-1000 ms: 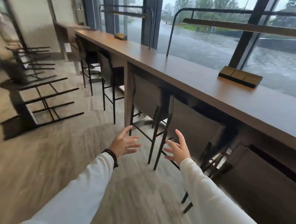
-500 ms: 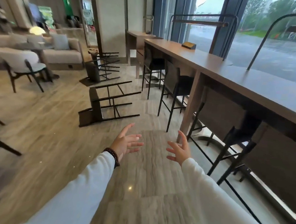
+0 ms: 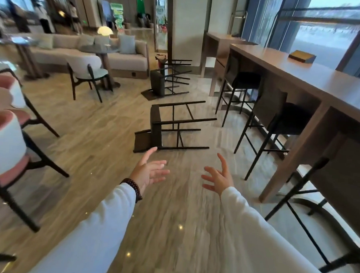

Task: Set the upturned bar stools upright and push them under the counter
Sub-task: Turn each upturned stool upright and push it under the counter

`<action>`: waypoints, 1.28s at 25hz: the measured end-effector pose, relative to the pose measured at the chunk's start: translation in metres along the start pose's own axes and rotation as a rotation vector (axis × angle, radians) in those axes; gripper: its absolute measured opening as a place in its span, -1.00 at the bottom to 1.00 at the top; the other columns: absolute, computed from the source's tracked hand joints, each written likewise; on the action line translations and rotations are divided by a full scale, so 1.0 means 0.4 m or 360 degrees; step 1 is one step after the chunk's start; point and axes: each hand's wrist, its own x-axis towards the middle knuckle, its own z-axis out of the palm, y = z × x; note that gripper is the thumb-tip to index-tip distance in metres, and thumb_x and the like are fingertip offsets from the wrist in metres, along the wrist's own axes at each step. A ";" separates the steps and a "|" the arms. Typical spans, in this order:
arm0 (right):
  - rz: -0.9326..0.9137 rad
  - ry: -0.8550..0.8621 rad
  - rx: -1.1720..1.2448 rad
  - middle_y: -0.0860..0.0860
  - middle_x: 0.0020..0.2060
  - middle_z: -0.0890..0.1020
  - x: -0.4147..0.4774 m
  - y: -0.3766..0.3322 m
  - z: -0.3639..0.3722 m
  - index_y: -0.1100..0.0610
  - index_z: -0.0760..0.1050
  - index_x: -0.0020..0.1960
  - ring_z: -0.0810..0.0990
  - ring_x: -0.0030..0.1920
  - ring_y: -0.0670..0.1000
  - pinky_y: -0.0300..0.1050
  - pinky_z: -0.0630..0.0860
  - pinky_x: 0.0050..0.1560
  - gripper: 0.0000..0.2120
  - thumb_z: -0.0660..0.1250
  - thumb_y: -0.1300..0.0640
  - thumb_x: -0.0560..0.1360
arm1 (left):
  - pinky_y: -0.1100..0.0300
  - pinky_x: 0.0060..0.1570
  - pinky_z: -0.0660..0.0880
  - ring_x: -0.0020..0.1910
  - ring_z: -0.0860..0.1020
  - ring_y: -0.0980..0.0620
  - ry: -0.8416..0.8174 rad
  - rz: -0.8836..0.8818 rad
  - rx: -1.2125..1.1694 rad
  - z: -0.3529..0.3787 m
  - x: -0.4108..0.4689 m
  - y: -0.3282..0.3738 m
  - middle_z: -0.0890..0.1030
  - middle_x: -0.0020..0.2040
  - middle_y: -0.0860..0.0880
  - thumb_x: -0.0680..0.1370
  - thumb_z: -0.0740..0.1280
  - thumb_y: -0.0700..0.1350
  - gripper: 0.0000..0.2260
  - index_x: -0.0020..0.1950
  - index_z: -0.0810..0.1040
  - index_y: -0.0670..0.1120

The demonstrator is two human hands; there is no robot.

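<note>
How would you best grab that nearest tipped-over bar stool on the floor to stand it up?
Probably by its seat, which stands on edge at the left end, coming from that side. The legs point right toward the counter, so lifting the seat end should swing it onto its feet.

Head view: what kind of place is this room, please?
Probably a hotel or office lobby lounge. A long wooden counter with bar stools runs along tall windows, and a sofa and an armchair form a seating area.
</note>
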 end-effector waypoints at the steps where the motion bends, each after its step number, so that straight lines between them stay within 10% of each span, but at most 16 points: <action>1: 0.0017 -0.0018 -0.0006 0.07 0.07 0.57 0.047 -0.008 0.020 -0.27 0.16 0.42 0.62 0.00 0.08 -0.05 0.63 -0.19 -0.42 0.30 0.15 0.54 | 0.00 -0.06 0.59 0.01 0.64 -0.18 0.0011 -0.0001 -0.0005 -0.014 0.039 0.014 0.58 0.16 -0.15 0.50 0.32 -0.31 -0.44 0.40 0.29 0.13; 32: 0.0229 -0.0130 0.0110 0.07 0.06 0.58 1.450 -0.250 1.153 -0.25 0.15 0.44 0.62 0.07 0.12 0.04 0.61 -0.06 -0.39 0.28 0.22 0.55 | 0.01 -0.06 0.60 0.01 0.65 -0.17 0.0180 -0.0098 0.0015 -0.932 1.480 0.508 0.58 0.15 -0.16 0.49 0.29 -0.35 -0.42 0.37 0.32 0.16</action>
